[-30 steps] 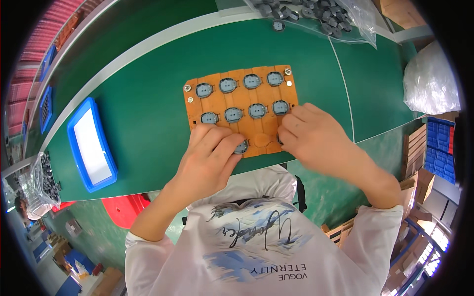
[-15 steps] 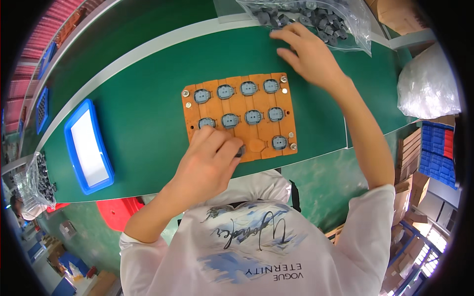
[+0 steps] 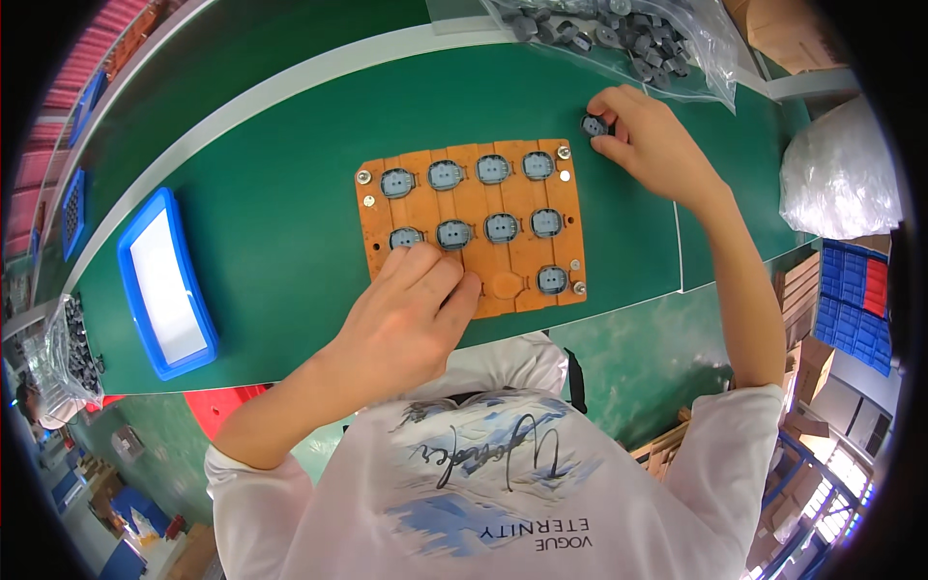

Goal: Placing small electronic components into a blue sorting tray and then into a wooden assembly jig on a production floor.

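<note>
An orange-brown fixture plate (image 3: 474, 203) lies on the green table, with several round grey plastic parts (image 3: 501, 228) seated in its recesses. One bare recess (image 3: 507, 284) shows in the near row, left of a seated part. My left hand (image 3: 411, 304) rests over the plate's near left corner, fingers bent and pressed together. It covers the recesses there, and whatever its fingertips hold is hidden. Right of the plate's far corner, my right hand (image 3: 643, 135) pinches a dark grey plastic part (image 3: 594, 126) between thumb and fingers, a little off the plate.
A clear plastic bag (image 3: 710, 58) of loose dark grey parts (image 3: 648, 43) lies at the far edge. To the left stands a blue-rimmed tray (image 3: 164, 280) with a white bottom. A bulky translucent bag (image 3: 839, 164) sits at the right end. Another bag of dark parts (image 3: 79, 348) is far left.
My right hand has come back from the bag, toward me and right, with a grey plastic part in it. The dark part seen at my left fingertips is now out of sight.
</note>
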Tool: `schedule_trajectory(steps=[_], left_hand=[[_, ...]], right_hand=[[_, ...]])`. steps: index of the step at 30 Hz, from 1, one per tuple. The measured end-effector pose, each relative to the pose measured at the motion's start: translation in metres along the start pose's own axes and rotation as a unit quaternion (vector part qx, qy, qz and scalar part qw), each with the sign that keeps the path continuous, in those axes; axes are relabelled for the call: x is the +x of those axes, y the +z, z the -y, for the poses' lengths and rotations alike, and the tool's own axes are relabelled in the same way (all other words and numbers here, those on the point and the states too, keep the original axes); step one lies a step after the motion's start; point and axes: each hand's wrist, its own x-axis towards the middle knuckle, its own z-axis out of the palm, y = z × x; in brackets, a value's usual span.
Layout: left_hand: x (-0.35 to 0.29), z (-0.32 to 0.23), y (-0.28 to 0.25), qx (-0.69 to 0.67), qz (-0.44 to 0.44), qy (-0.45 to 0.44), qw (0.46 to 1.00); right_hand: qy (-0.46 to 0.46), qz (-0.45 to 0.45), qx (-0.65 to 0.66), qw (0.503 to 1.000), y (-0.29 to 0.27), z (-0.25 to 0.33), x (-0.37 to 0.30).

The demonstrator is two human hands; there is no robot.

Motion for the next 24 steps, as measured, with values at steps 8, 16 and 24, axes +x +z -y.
schedule_trajectory(steps=[8, 16, 24], left_hand=[[0.007, 0.004, -0.004, 0.055, 0.052, 0.035, 0.996], [-0.012, 0.010, -0.003, -0.038, 0.027, -0.044, 0.998], [-0.038, -0.008, 0.000, 0.024, 0.025, -0.084, 0.996]], right_hand=[[-0.018, -0.006, 0.028, 0.999, -0.013, 0.054, -0.018], [-0.066, -0.060, 0.080, 0.993, 0.019, 0.055, -0.035], [-0.089, -0.139, 0.130, 0.978, 0.028, 0.084, -0.080]])
